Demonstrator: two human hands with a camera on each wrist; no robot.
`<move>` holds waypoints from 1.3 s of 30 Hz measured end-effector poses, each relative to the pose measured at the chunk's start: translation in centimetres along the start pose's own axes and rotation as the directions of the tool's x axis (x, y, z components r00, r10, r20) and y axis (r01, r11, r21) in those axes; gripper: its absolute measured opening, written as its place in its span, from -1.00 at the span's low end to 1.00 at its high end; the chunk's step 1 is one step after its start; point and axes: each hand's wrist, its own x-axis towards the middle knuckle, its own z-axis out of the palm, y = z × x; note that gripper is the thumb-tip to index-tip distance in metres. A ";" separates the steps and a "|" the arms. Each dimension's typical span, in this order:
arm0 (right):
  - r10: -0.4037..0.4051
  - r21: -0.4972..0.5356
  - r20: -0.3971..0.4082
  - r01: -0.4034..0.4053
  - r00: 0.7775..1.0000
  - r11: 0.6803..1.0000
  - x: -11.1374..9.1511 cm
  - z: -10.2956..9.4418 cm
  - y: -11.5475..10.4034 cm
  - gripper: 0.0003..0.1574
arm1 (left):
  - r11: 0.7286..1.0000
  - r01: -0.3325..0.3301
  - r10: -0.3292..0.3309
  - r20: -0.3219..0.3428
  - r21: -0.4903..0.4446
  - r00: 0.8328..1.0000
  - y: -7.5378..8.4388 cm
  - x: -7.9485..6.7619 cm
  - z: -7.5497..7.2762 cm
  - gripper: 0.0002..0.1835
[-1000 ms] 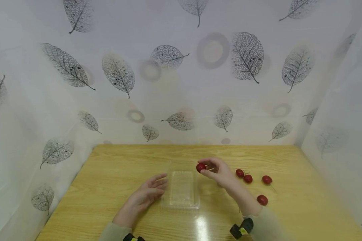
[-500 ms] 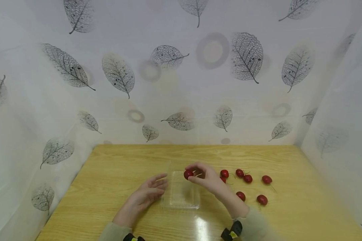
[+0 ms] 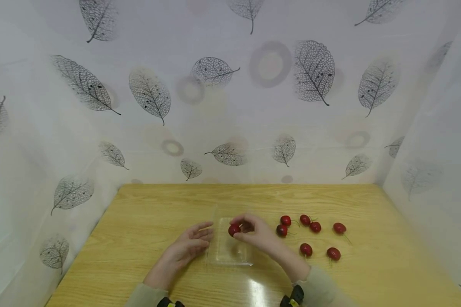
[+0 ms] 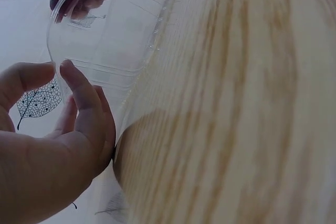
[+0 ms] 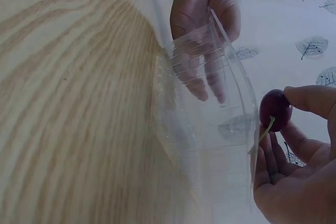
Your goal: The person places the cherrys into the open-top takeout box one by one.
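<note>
the left sleeve (image 3: 141, 295) and right sleeve (image 3: 324, 288) are plain greyish beige; a chunky black wrist device (image 3: 298, 293) with a yellow patch (image 3: 293, 303) sits on the right, a similar device (image 3: 163, 302) on the left.

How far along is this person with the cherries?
Just beginning, by the look of it. Done: the clear box stands ready on the table, seemingly empty. In hand: one cherry, pinched in the right hand over the box. Remaining, probably: the seven cherries lying on the table.
</note>
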 end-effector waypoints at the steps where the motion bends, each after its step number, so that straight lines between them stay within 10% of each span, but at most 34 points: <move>1: -0.011 -0.026 0.001 0.011 1.000 1.000 0.0 0.1 0.1 -0.59 | 1.000 0.003 -0.003 0.000 0.004 1.000 0.0 0.0 0.0 -0.18; 10: -0.159 -0.223 0.024 0.161 0.987 0.962 -0.2 1.0 0.8 -0.60 | 1.000 0.027 -0.027 -0.004 0.014 1.000 0.1 0.0 0.1 -0.18; 26: -0.242 -0.568 0.082 0.245 0.967 0.786 -0.4 2.5 1.0 -0.58 | 0.999 0.035 -0.035 -0.004 0.025 0.999 0.3 0.0 -0.1 -0.14; 39: -0.228 -0.578 0.088 0.237 0.970 0.781 -0.3 2.5 1.0 -0.60 | 0.999 0.030 -0.030 0.008 0.013 1.000 0.2 0.1 -0.2 -0.15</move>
